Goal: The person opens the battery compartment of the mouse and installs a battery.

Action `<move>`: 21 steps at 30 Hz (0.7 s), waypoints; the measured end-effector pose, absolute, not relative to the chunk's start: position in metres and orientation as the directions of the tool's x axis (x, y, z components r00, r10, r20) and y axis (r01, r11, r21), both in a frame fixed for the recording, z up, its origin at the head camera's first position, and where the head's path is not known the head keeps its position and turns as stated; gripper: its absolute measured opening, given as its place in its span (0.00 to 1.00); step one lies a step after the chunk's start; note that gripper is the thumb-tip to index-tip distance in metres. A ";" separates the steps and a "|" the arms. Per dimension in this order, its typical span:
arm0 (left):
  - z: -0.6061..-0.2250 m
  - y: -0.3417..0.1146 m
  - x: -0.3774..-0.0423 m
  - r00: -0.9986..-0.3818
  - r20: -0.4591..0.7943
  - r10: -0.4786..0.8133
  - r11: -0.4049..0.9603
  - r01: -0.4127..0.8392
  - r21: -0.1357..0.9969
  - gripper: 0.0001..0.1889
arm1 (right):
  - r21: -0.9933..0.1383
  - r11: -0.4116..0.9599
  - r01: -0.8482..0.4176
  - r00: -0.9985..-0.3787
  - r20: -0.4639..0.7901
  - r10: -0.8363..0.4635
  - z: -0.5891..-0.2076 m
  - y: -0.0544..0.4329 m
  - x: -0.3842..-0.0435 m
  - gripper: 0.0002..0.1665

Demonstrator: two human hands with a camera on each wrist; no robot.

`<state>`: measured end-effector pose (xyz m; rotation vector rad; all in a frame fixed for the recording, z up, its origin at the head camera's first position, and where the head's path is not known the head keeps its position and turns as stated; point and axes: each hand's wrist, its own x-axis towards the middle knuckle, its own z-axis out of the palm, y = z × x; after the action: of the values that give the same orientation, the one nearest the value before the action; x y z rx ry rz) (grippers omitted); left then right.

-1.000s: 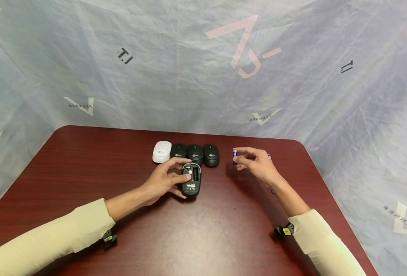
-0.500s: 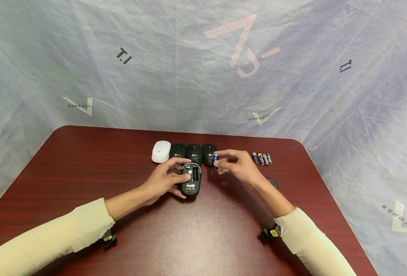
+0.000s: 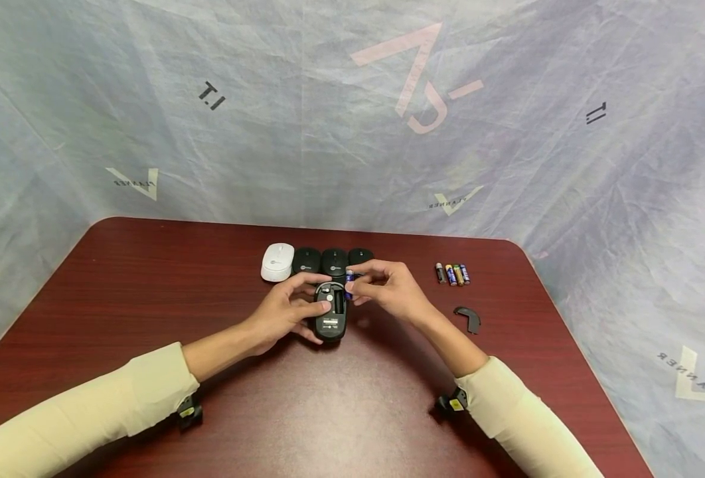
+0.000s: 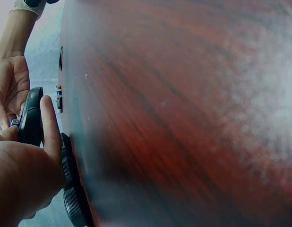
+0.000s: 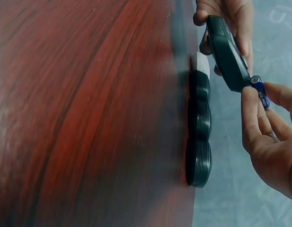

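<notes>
My left hand [image 3: 283, 309] grips a black computer mouse [image 3: 331, 325] with its underside facing up, thumb across its bottom. An uncovered battery slot [image 3: 338, 302] shows on that underside. Between thumb and fingertips my right hand [image 3: 388, 289] pinches a small blue battery [image 3: 349, 282], close beside the mouse's right edge. In the right wrist view the battery [image 5: 260, 91] stands right at the end of the raised mouse [image 5: 226, 56]. The left wrist view shows the mouse [image 4: 31, 116] from its side, held off the table.
Behind the hands stand a white mouse [image 3: 278, 261] and several black mice [image 3: 307, 261] in a row. Several batteries [image 3: 452, 274] lie side by side at the back right. A curved black cover [image 3: 469, 319] lies nearer, on the red-brown table [image 3: 149, 299]. A grey cloth hangs behind.
My right hand has moved left with the battery, from beside the other batteries up to the mouse. The batteries and black cover have come into view. My left hand stays in place.
</notes>
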<state>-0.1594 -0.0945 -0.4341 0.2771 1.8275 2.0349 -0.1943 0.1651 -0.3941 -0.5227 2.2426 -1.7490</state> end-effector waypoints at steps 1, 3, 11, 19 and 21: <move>-0.434 -0.094 -0.159 -0.904 -0.114 0.411 -0.071 -0.157 0.985 0.32 | -0.967 0.216 -0.132 -0.904 0.029 -0.426 -0.394 0.164 -0.194 0.23; -0.434 -0.094 -0.160 -0.903 -0.119 0.412 -0.070 -0.162 0.984 0.32 | -0.964 0.222 -0.147 -0.905 0.040 -0.424 -0.394 0.161 -0.193 0.23; -0.434 -0.093 -0.158 -0.905 -0.124 0.408 -0.080 -0.171 0.982 0.32 | -0.878 0.369 -0.303 -0.895 0.130 -0.426 -0.395 0.155 -0.189 0.17; -0.433 -0.093 -0.159 -0.911 -0.118 0.396 -0.086 -0.165 0.982 0.32 | -0.763 0.489 -0.423 -0.873 0.200 -0.444 -0.394 0.151 -0.185 0.14; -0.433 -0.094 -0.159 -0.914 -0.114 0.390 -0.085 -0.159 0.984 0.32 | -0.739 0.507 -0.444 -0.867 0.211 -0.452 -0.393 0.151 -0.183 0.14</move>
<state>-0.1588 -0.0941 -0.4327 0.2506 1.8285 2.0569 -0.1831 0.1510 -0.3932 -0.8089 2.7186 -1.3291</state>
